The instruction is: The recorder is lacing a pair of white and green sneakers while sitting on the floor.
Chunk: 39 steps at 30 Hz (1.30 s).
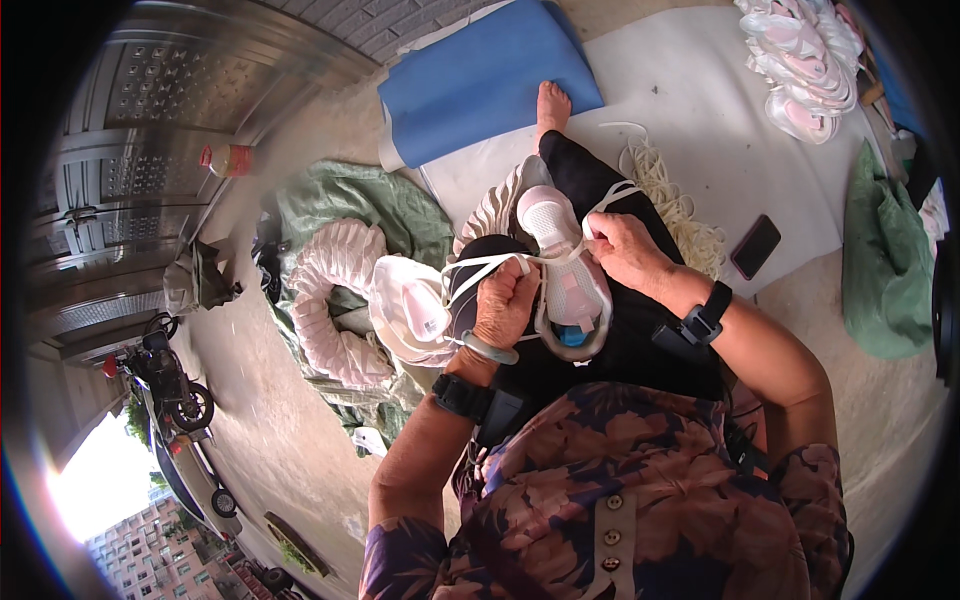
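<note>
A pink and white shoe upper lies across my lap, with a patch of blue inside its opening. A flat white shoelace runs over it from hand to hand. My left hand is closed on the lace at the upper's left side, and a loose length loops out to the left. At the upper's right edge my right hand pinches the lace between thumb and fingers. Left of my lap, a curved row of nested pale shoe uppers rests on a green woven sack.
A heap of white laces lies right of my leg, near a dark phone on a white sheet. Beyond my foot is a blue mat. More shoe uppers are stacked far right, above a green bag.
</note>
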Each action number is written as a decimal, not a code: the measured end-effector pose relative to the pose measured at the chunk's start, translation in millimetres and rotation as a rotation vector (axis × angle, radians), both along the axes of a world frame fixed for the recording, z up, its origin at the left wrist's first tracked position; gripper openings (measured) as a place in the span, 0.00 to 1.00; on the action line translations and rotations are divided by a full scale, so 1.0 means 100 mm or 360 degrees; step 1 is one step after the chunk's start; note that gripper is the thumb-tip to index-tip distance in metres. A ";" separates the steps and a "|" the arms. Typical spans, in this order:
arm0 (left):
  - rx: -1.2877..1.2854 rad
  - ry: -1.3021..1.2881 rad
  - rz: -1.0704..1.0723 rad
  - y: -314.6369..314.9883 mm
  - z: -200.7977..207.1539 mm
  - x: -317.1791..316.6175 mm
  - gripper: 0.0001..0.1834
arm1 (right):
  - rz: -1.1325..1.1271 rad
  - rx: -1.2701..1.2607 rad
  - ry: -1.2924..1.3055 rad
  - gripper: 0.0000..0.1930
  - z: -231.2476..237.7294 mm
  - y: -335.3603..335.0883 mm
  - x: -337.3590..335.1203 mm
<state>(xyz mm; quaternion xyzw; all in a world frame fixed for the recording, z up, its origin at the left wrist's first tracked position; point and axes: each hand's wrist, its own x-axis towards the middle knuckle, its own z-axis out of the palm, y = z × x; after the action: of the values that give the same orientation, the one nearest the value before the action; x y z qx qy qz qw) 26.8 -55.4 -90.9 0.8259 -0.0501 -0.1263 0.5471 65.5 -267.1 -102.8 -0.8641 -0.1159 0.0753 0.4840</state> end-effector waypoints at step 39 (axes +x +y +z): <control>0.0192 -0.0569 0.0187 -0.15 -0.18 -0.04 0.06 | 0.0252 0.0290 0.0284 0.12 0.03 0.04 -0.14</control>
<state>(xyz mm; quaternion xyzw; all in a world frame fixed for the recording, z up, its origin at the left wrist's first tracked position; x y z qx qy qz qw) 22.4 -70.6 -108.4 0.8680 -0.0905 0.0518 0.4854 51.9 -263.2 -99.8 -0.7947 -0.1466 0.1789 0.5613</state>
